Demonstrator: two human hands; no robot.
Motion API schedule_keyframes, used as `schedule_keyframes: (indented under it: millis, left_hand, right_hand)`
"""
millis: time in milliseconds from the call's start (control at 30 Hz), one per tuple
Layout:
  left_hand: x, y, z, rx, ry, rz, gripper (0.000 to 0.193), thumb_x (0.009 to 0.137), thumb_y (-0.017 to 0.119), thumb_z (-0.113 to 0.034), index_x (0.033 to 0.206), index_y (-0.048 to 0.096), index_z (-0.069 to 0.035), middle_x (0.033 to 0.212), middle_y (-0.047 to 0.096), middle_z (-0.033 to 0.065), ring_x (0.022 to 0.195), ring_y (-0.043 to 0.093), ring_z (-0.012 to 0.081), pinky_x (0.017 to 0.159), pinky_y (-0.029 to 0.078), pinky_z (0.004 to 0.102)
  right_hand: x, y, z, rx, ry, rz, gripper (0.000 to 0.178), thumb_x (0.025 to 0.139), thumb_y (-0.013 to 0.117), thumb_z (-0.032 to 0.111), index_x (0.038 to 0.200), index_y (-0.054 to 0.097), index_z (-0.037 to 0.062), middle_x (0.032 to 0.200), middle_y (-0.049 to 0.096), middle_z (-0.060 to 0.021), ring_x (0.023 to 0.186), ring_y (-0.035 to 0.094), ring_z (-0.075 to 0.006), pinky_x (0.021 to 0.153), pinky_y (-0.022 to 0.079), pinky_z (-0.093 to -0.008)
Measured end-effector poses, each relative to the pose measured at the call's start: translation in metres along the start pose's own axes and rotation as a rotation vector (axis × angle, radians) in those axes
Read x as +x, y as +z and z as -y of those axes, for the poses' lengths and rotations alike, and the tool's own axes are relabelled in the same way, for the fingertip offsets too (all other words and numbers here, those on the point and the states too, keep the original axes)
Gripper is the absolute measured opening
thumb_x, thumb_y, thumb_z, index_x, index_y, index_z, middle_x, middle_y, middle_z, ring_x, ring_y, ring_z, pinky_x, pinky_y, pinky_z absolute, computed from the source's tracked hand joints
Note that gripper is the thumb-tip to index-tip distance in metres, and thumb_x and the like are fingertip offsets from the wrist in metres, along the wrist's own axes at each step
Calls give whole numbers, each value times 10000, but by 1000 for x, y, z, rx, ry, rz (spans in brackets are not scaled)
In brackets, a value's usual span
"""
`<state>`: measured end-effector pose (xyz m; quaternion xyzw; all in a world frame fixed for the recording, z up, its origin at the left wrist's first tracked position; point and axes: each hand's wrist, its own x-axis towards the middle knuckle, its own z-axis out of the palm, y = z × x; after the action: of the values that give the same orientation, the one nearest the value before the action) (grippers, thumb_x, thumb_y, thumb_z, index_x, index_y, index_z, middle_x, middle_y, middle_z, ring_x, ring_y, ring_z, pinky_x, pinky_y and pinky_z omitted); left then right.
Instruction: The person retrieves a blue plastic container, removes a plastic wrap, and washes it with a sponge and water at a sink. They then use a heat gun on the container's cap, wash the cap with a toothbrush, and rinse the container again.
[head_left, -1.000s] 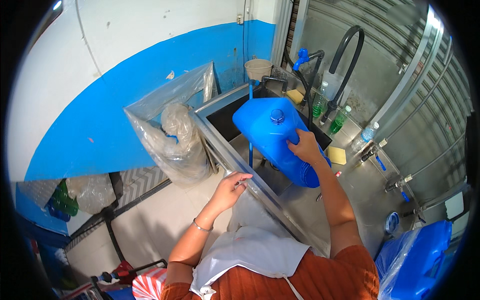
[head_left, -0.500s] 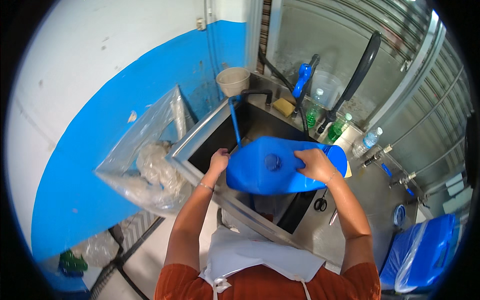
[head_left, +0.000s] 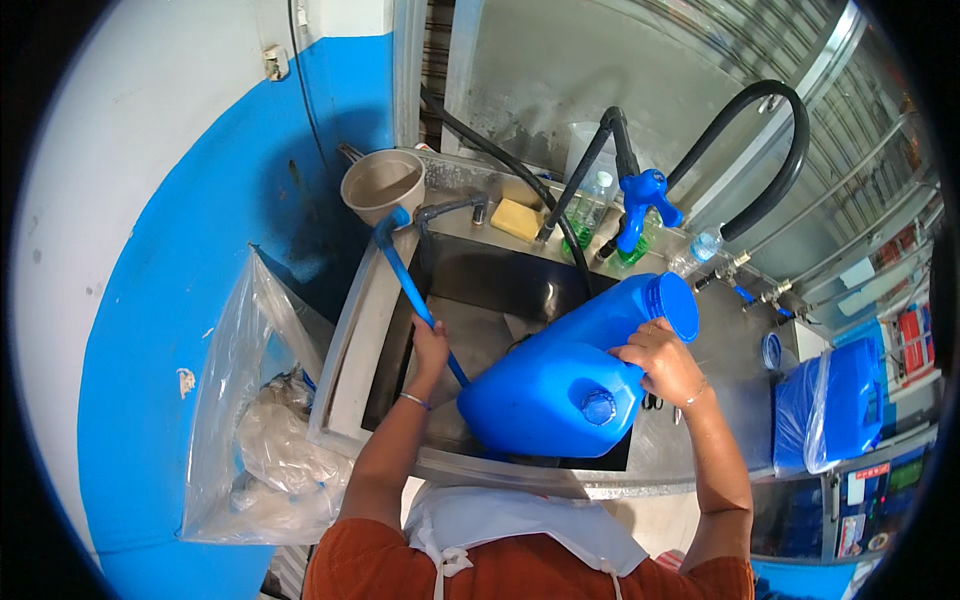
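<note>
- My right hand (head_left: 662,362) is clamped on the handle of the blue plastic jerrycan (head_left: 540,390).
- The jerrycan lies tilted over the near right part of the steel sink (head_left: 345,360), its wide round cap (head_left: 676,307) toward the far right.
- My left hand (head_left: 430,348) is at the blue hose (head_left: 406,278), left of the jerrycan; I cannot tell how tightly my fingers close.
- Beyond the basin sit a yellow sponge (head_left: 517,220) and, farther left, a greyish dipper (head_left: 384,185).
</note>
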<state>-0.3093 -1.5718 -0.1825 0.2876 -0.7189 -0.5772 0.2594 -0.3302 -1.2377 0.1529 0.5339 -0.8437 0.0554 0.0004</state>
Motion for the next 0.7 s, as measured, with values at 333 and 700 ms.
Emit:
schedule_keyframes:
  millis: [333, 700]
  left_hand:
    - [56, -19, -105, 773, 265, 136, 233, 946, 587, -187, 1004, 550, 35, 939, 657, 229, 833, 672, 416, 744, 561, 457]
    - [-78, -46, -231, 559, 537, 714, 409, 859, 621, -271, 1011, 605, 108, 963, 643, 334, 1003, 628, 438, 879, 497, 502]
  right_hand:
    - [53, 89, 31, -78, -65, -70, 181, 741, 623, 120, 915, 654, 158, 793, 600, -32, 879, 613, -237, 799, 437, -380]
    - [72, -12, 57, -65, 42, -744, 410, 752, 740, 139, 1143, 641, 68, 1128, 566, -154, 1070, 546, -324, 907, 443, -461]
